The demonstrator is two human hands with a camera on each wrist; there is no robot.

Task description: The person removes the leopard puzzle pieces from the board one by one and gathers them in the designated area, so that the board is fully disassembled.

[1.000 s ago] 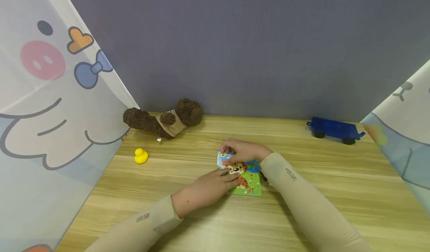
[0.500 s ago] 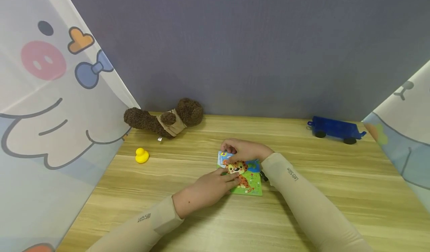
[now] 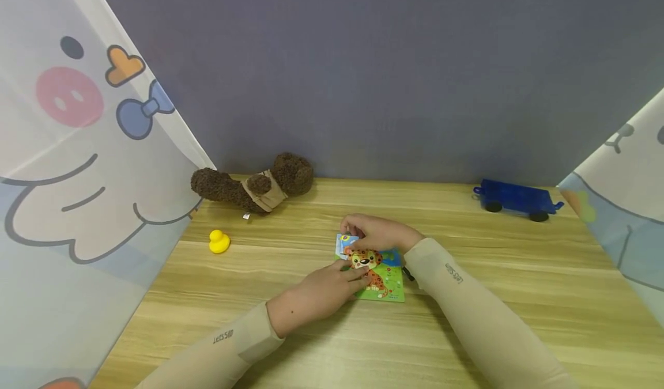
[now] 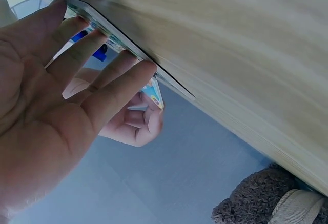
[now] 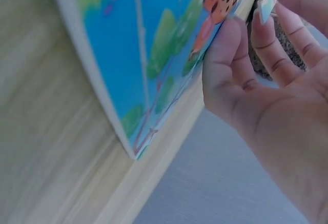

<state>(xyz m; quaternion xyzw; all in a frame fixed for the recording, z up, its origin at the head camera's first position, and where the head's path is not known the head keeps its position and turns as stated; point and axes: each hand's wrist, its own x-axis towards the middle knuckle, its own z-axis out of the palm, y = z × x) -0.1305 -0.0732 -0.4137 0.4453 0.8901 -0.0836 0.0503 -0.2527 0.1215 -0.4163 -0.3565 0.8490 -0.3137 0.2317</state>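
A flat jigsaw puzzle (image 3: 391, 290) with a spotted leopard on green and blue lies on the table. My left hand (image 3: 320, 292) rests its extended fingers on the puzzle's left part, over the leopard's body. At the far left corner, my right hand (image 3: 381, 231) pinches a small puzzle piece (image 3: 347, 241), light blue with a yellow patch. In the left wrist view this piece (image 4: 154, 92) stands tilted off the board between thumb and fingers. The right wrist view shows the piece (image 5: 266, 6) edge-on, and a seam running through the puzzle's blue area (image 5: 118, 55).
A brown teddy bear (image 3: 223, 188) lies at the back left, with a yellow rubber duck (image 3: 219, 242) in front of it. A blue toy wagon (image 3: 516, 199) stands at the back right. Beside the puzzle's right edge, a small black object (image 3: 408, 273) shows partly under the right forearm.
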